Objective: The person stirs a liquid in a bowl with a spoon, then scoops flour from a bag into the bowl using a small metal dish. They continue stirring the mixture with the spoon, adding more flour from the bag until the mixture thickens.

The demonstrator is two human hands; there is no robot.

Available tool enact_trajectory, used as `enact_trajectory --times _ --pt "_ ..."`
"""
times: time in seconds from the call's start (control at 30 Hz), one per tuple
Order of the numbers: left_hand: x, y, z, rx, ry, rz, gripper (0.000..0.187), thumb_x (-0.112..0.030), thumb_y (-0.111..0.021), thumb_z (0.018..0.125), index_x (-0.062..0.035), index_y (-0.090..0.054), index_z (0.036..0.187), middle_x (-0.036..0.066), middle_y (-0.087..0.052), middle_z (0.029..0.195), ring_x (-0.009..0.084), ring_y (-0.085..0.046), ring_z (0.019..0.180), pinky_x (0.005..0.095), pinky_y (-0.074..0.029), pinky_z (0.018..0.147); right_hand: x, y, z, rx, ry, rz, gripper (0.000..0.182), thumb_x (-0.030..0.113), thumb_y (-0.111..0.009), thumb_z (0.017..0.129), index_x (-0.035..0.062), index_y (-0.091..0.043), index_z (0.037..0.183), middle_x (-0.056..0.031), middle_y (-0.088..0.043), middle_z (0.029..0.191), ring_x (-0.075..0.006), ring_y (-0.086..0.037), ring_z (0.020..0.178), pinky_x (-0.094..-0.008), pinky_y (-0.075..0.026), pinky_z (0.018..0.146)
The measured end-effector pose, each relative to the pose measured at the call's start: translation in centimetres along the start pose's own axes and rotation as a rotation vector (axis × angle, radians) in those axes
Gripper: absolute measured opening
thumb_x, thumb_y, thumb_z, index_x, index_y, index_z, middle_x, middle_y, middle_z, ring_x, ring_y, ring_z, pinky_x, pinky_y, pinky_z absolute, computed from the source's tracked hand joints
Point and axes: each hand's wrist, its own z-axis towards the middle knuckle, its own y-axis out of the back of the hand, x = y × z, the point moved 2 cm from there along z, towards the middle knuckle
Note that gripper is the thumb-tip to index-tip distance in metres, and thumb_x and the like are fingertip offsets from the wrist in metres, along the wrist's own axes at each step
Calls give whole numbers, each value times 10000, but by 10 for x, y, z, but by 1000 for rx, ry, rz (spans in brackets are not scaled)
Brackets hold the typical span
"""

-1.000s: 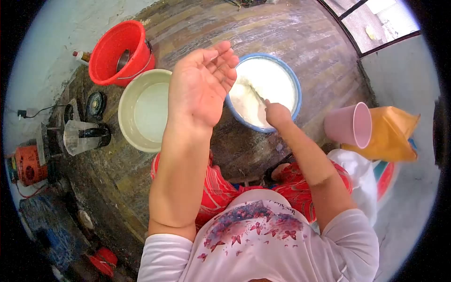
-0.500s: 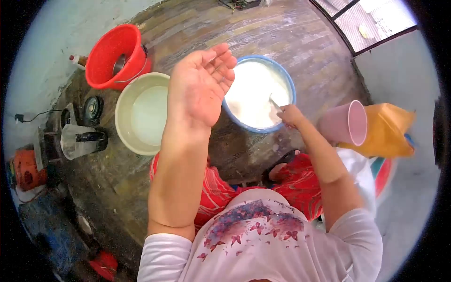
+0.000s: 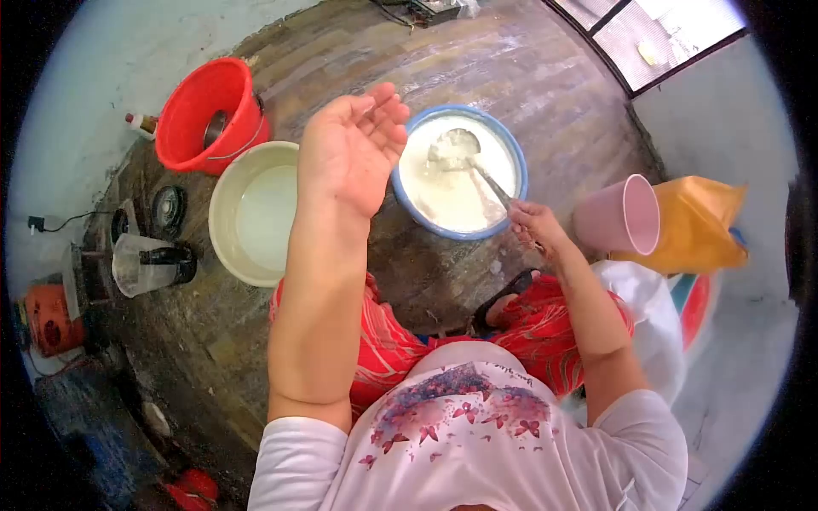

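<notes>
My right hand (image 3: 537, 228) is closed around the handle of a metal ladle (image 3: 488, 180) at the right rim of a blue basin (image 3: 516, 153). The ladle's round head shows at the surface of the white, milky liquid (image 3: 434, 189), with some white stuff clinging to it. My left hand (image 3: 354, 149) is held up in the air, palm up with the fingers slightly curled and nothing in it. From this angle it appears between the blue basin and a cream tub (image 3: 223, 238) of cloudy whitish liquid, partly covering the tub.
At the left stand a red bucket (image 3: 170, 140) with a metal vessel inside, a bottle (image 3: 141, 125), a clear jug (image 3: 141, 266) and a round black piece (image 3: 169, 209). A pink bucket (image 3: 601, 223) and a yellow bag (image 3: 694, 226) are at the right.
The ladle's head has come up into sight at the liquid's surface, farther from me. My right hand has turned slightly on the handle. My left hand stays raised, shifted slightly left in view.
</notes>
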Motion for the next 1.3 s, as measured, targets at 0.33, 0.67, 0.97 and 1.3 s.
enact_trajectory --times 0.33,0.67,0.97,1.3 --pt "2 3 -2 17 27 -37 285 -97 -455 779 57 -490 1017 135 -540 927 212 -543 828 300 -450 709 9 24 46 -405 293 -1334 351 160 -489 752 97 -547 1092 -162 -603 903 -328 -564 885 -417 -450 758" --pt "0 3 -2 17 17 -56 266 -91 -451 799 55 -488 1019 123 -550 921 202 -550 826 294 -453 708 -15 -28 79 -98 16 -472 282 124 -563 763 -7 -565 1013 -90 -525 597 -145 -486 456 -282 -379 384" --pt "-1 4 0 29 6 -37 269 -98 -425 808 62 -488 1014 131 -555 909 206 -552 819 301 -458 702 -20 -29 40 53 -44 196 504 146 -560 816 -38 -352 1236 -3 -481 587 -60 -374 397 -211 -301 337" --pt "-3 5 3 28 22 -47 285 -101 -427 795 61 -488 1021 136 -551 905 209 -548 813 299 -454 703 -21 -43 22 -79 120 -435 406 180 -563 803 62 -498 1186 -20 -498 561 -97 -422 393 -253 -348 363"
